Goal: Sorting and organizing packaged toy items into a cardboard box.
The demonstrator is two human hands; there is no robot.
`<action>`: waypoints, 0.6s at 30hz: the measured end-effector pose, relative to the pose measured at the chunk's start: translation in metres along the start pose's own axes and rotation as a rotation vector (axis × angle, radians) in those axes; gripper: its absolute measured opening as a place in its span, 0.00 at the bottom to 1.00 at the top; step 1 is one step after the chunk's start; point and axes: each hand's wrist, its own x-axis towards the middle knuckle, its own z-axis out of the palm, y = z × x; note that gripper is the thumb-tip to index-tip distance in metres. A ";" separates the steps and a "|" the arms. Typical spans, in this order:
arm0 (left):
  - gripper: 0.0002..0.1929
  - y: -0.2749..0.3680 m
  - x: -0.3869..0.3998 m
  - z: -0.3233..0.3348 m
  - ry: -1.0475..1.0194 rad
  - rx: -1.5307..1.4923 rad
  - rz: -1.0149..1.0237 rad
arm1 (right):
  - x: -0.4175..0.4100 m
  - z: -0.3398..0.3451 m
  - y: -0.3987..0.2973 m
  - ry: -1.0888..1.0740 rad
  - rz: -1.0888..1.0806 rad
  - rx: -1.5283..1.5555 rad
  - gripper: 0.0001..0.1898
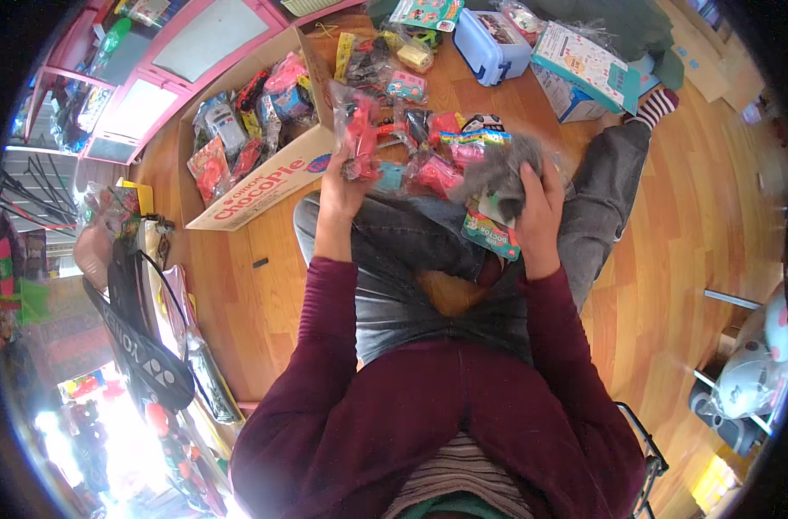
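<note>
My left hand (343, 188) grips a red toy in a clear plastic bag (363, 133), raised near the right end of a cardboard box (258, 185). In my right hand (540, 207) is a crumpled grey cloth (498, 170), held above my crossed legs. A green printed card (491, 235) hangs or lies just below the cloth; which of the two I cannot tell. Between and beyond my hands lie bagged toys, among them a pink one (438, 174) and a white toy car (483, 123). The box holds several more, including a silver toy car (224, 126).
Past the toys stand a blue lidded plastic bin (488, 55) and a white-and-teal printed box (582, 61). A pink-framed cabinet (206, 48) is behind the cardboard box. At left leans a black Yonex racket bag (144, 363). Wrapped grey round items (744, 379) sit at right.
</note>
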 end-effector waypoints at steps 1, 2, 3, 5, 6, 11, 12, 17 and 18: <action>0.23 0.000 -0.017 0.011 -0.202 -0.377 -0.026 | 0.010 0.012 -0.004 -0.075 -0.078 -0.076 0.16; 0.23 -0.001 -0.032 0.025 -0.145 -0.367 -0.026 | 0.020 0.024 -0.007 -0.143 -0.178 -0.152 0.16; 0.23 -0.004 -0.044 0.041 -0.295 -0.485 -0.061 | 0.029 0.039 -0.007 -0.216 -0.250 -0.208 0.17; 0.24 -0.010 -0.061 0.068 -0.453 -0.600 -0.093 | 0.041 0.071 -0.001 -0.356 -0.414 -0.349 0.17; 0.23 -0.014 -0.066 0.078 -0.425 -0.681 -0.091 | 0.040 0.085 0.004 -0.435 -0.491 -0.432 0.16; 0.19 -0.022 -0.070 0.075 -0.284 -0.595 0.055 | -0.010 0.083 0.027 -0.585 -0.710 -0.658 0.18; 0.18 -0.026 -0.070 0.071 -0.302 -0.579 0.076 | -0.021 0.076 0.029 -0.625 -0.625 -0.602 0.19; 0.17 -0.055 -0.070 0.067 -0.303 -0.656 -0.062 | -0.035 0.049 0.021 -0.690 -0.606 -0.672 0.21; 0.17 -0.059 -0.071 0.069 -0.252 -0.556 -0.083 | -0.029 0.047 0.019 -0.687 -0.636 -0.701 0.22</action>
